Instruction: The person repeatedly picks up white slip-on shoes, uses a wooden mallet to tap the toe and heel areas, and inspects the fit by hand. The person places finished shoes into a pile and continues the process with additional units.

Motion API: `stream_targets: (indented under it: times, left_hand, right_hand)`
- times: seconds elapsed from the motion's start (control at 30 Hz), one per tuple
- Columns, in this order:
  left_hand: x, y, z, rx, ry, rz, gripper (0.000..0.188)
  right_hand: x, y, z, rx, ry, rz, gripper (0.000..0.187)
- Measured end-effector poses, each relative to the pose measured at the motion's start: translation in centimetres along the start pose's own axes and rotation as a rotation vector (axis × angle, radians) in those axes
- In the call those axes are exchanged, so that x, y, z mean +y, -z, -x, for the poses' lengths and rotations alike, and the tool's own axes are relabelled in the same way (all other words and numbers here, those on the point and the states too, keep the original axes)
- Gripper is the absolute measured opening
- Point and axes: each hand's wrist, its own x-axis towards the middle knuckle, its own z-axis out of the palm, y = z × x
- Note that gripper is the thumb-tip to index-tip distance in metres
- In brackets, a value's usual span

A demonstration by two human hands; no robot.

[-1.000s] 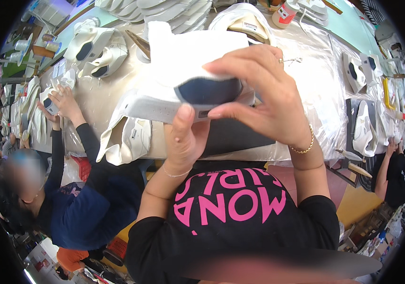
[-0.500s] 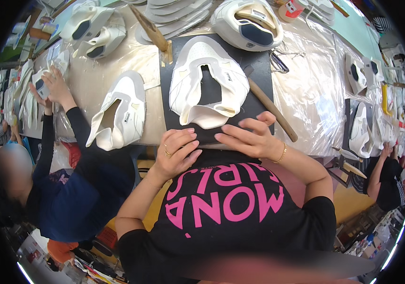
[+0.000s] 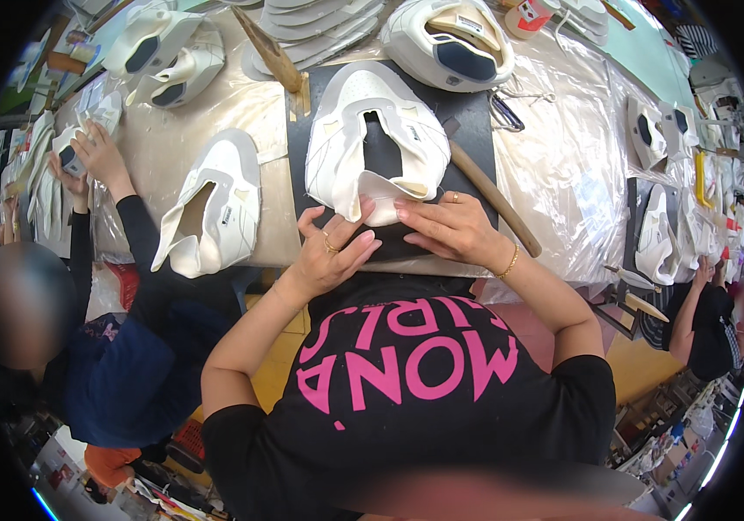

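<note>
A white shoe upper with grey trim lies on a black board, toe pointing away from me and heel toward me. At the left side of its heel collar, my left hand has its fingertips closed on the edge. My right hand pinches the right side of the same heel, its thumb side hidden behind the fingers. Just right of the upper lies a hammer with a wooden handle. A second white upper rests to the left, off the board.
A cream shoe stands beyond the board, beside stacked grey sole-shaped sheets. Near them a wooden stick leans up. More shoes are at the far left. Co-workers' hands hold a shoe at the left; another person works at the right.
Both hands have moved forward from the board's near edge onto the heel of the upper and taken hold of it. The heel collar is now bent between them.
</note>
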Motion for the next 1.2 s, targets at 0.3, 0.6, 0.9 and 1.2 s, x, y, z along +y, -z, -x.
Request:
stream_targets:
  times: [0.3, 0.6, 0.9, 1.2]
  left_hand:
    - [-2.0, 0.3, -2.7, -0.045, 0.015, -0.029, 0.068]
    - [-2.5, 0.8, -4.3, -0.224, 0.052, -0.042, 0.078]
    - [-3.1, 2.5, -8.2, -0.391, 0.276, 0.175, 0.069]
    - [-3.5, 8.1, -17.9, -0.413, 0.765, 0.923, 0.087]
  right_hand:
    - [0.8, 0.7, -1.7, -0.05, -0.104, 0.089, 0.04]
    - [1.6, 0.3, -2.1, -0.134, -0.245, -0.035, 0.033]
    - [2.8, 2.1, -5.8, -0.297, -0.397, -0.214, 0.028]
    - [4.9, 9.7, -13.3, -0.545, -0.802, -0.679, 0.04]
